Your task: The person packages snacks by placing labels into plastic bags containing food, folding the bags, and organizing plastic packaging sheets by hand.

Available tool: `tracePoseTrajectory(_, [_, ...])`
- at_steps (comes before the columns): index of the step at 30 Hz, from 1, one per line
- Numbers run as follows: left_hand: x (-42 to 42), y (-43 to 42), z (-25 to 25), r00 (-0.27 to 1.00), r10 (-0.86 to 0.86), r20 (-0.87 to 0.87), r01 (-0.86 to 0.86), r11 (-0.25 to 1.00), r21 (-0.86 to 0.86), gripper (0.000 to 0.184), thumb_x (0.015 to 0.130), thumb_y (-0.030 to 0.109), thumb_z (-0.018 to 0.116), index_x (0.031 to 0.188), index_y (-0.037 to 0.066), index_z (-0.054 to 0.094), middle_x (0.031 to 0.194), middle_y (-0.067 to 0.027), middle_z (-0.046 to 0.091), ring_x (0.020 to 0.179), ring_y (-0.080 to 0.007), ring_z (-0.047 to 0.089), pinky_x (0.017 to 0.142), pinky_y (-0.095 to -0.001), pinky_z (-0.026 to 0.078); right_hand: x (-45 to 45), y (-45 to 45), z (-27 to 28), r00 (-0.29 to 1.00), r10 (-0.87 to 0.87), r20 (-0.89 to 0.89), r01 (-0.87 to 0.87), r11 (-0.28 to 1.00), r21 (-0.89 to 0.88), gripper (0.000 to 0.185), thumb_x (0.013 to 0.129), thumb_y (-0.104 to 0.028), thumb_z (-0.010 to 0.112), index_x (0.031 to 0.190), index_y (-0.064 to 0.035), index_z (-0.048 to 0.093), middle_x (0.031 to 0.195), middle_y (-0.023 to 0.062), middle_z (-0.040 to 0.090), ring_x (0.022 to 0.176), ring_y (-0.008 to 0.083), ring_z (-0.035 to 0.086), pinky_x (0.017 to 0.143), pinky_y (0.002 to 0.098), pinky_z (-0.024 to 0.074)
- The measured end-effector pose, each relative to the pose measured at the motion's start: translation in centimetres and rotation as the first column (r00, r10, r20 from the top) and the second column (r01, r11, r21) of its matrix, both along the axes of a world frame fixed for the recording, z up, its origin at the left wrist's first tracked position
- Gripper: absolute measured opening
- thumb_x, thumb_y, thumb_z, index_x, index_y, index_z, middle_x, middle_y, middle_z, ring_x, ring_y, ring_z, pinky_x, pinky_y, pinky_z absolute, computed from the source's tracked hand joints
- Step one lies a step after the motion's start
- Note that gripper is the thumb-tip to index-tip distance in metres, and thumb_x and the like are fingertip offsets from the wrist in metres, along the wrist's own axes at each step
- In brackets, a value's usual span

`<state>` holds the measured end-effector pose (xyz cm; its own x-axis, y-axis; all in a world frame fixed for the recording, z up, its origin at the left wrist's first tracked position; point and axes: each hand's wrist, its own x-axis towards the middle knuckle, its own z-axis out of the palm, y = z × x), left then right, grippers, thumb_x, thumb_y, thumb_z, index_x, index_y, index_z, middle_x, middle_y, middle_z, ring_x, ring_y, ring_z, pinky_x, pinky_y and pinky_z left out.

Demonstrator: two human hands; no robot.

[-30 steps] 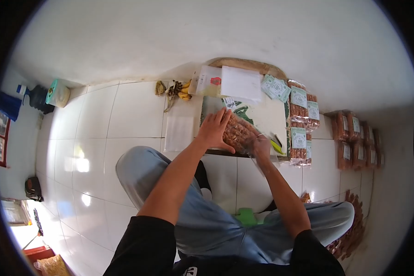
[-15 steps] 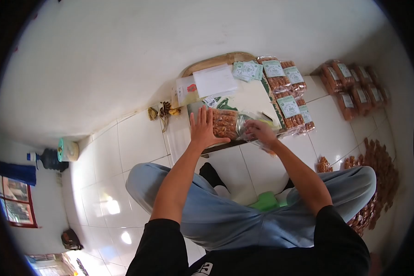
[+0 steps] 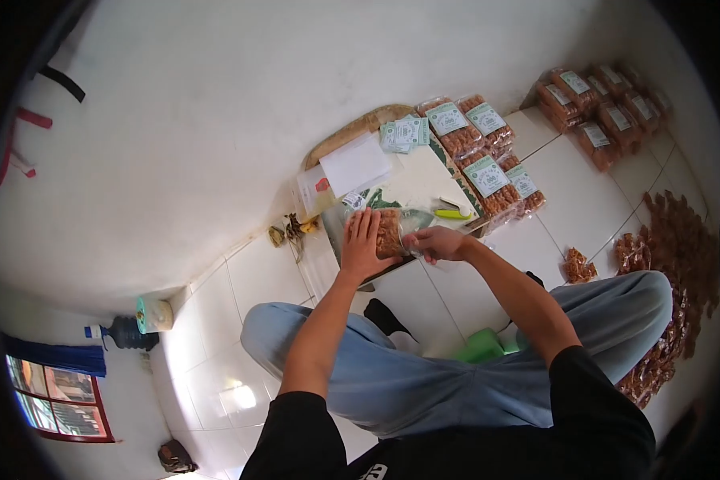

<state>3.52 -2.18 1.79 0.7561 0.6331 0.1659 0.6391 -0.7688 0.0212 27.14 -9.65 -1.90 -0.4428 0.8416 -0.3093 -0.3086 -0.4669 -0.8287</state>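
Note:
A clear plastic bag of brown, crisp-looking snack pieces (image 3: 388,232) lies at the near edge of the low table (image 3: 412,174). My left hand (image 3: 362,248) rests flat against the bag's left side, its fingers stretched out. At the other end, my right hand (image 3: 440,242) pinches the loose plastic of the bag. Just beyond the right hand is a yellow-green handled tool (image 3: 454,214), whose kind I cannot make out.
White sheets (image 3: 356,166) and green printed labels (image 3: 404,134) lie at the table's back. Labelled snack packs (image 3: 488,178) line its right side. More packs (image 3: 616,120) stand by the wall. Small brown packets (image 3: 672,272) are heaped on the floor, right of my knee.
My right hand has drawn in close to the bag's end and gathered its loose plastic. The left hand stays on the bag. The camera view has tilted, and the yellow-green tool shows more fully.

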Motion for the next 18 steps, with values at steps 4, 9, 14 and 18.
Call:
tracePoseTrajectory(4, [0.5,-0.1,-0.2,0.999,0.029,0.027,-0.029,1.000,-0.001,0.120,0.060,0.069,0.074,0.148,0.003,0.025,0.152,-0.0179,0.025,0.142,-0.0355,0.020,0.116,-0.0500,0.012,-0.4,0.8,-1.4,0.958,0.068,0.280,-0.115,0.981,0.156,0.022,0.090,-0.020,0.055,0.100,-0.0029,0.065,0.070,0.0042,0.060,0.054,0.0109,0.056,0.049,0.0251,0.0458])
tracePoseTrajectory(9, [0.4,0.1,-0.5,0.996,0.017,0.082,-0.018,1.000,0.013,0.119,0.059,0.067,0.076,0.147,0.004,0.027,0.152,-0.0167,0.027,0.141,-0.0349,0.022,0.116,-0.0497,0.013,-1.5,1.3,-2.4,0.889,0.131,0.438,-0.251,0.941,0.228,0.026,0.085,-0.016,0.050,0.101,-0.0018,0.066,0.058,0.0016,0.053,0.047,0.0104,0.051,0.045,0.0259,0.0410])
tracePoseTrajectory(14, [0.6,0.2,-0.7,0.998,0.045,0.054,-0.046,0.999,0.015,0.117,0.057,0.063,0.078,0.147,0.007,0.029,0.151,-0.0149,0.028,0.141,-0.0347,0.024,0.116,-0.0497,0.015,-2.2,2.1,-4.4,0.871,0.041,0.490,-0.315,0.813,0.490,0.021,0.084,-0.017,0.053,0.084,0.0014,0.063,0.075,0.0153,0.061,0.069,0.0284,0.061,0.062,0.0383,0.0478])
tracePoseTrajectory(18, [1.1,0.1,-0.3,0.993,0.084,-0.078,-0.081,0.996,0.040,0.114,0.055,0.055,0.083,0.148,0.016,0.030,0.152,-0.0138,0.027,0.140,-0.0359,0.024,0.113,-0.0522,0.018,-3.3,2.5,-7.2,0.781,-0.177,0.599,-0.405,0.588,0.701,0.027,0.085,-0.019,0.049,0.101,-0.0013,0.062,0.090,0.0219,0.063,0.079,0.0376,0.060,0.074,0.0452,0.0471])
